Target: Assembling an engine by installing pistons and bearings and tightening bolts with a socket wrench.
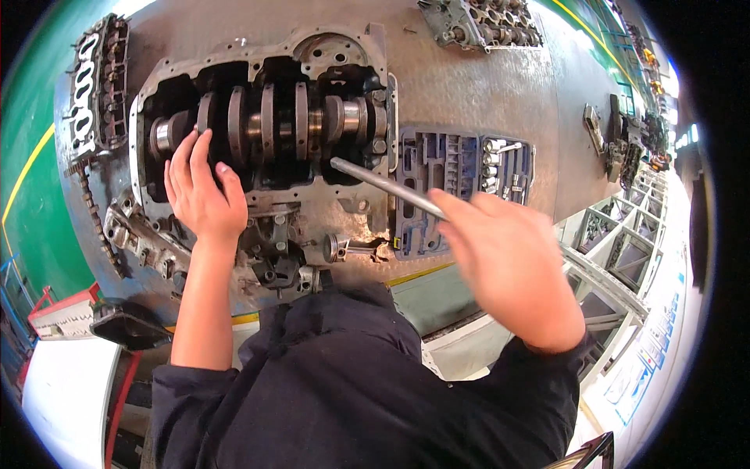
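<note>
An engine block [359, 211] lies on the bench with its underside up, and its crankshaft [268, 125] is exposed across the middle. My left hand [205, 187] reaches over the block's near left edge, fingers stretched out, with the fingertips at one of the crankshaft's left webs. My right hand [504, 254], a little blurred, is closed round a long grey metal bar [387, 186]. The bar slants up to the left, and its far end is over the right part of the block, near the crankshaft. Whether that end touches anything, I cannot tell.
A blue socket set case [426, 144] with chrome sockets lies right of the block. A connecting rod with piston [337, 248] and other engine parts [277, 262] sit along the near edge. Cylinder heads [100, 82] stand far left and far right. A camshaft [95, 211] lies at left.
</note>
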Demonstrator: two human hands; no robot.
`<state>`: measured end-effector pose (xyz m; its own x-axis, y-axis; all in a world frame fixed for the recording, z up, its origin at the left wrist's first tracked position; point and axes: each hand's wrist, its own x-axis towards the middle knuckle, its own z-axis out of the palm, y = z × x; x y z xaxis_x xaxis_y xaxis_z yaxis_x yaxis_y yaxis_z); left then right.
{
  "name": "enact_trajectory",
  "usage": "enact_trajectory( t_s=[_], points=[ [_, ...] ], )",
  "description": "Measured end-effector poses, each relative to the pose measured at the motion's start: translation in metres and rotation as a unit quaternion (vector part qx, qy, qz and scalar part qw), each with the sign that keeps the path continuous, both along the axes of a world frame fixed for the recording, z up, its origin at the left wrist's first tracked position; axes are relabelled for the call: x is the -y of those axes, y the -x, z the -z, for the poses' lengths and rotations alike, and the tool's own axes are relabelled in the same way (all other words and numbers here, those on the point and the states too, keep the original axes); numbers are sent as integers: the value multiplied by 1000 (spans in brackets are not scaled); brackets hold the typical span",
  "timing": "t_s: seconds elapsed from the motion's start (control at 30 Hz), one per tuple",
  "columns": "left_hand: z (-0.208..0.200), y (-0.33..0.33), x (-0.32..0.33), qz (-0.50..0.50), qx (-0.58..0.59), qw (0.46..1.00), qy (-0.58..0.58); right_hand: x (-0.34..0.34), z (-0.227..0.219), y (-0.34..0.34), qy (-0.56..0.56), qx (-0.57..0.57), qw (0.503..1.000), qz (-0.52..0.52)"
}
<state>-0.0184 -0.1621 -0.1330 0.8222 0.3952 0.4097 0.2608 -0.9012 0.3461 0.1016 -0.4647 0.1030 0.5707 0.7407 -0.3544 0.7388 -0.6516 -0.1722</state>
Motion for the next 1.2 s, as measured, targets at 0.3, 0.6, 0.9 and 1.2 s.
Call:
enact_trajectory(
  t_s=[0.3, 0.6, 0.9, 1.2],
  points=[
    [-9, -4, 1, 14, -11, 1000, -12, -58, 102, 4, 68, 105, 992, 30],
    [-10, -2, 0, 26, -40, 999, -9, -64, 107, 43, 73, 114, 989, 51],
    [-8, -2, -1, 30, -38, 999, -14, -64, 110, 40, -16, 90, 990, 104],
    [-6, 4, -5, 36, -61, 997, -2, -47, 124, -25, -303, -147, 934, 120]
  ],
)
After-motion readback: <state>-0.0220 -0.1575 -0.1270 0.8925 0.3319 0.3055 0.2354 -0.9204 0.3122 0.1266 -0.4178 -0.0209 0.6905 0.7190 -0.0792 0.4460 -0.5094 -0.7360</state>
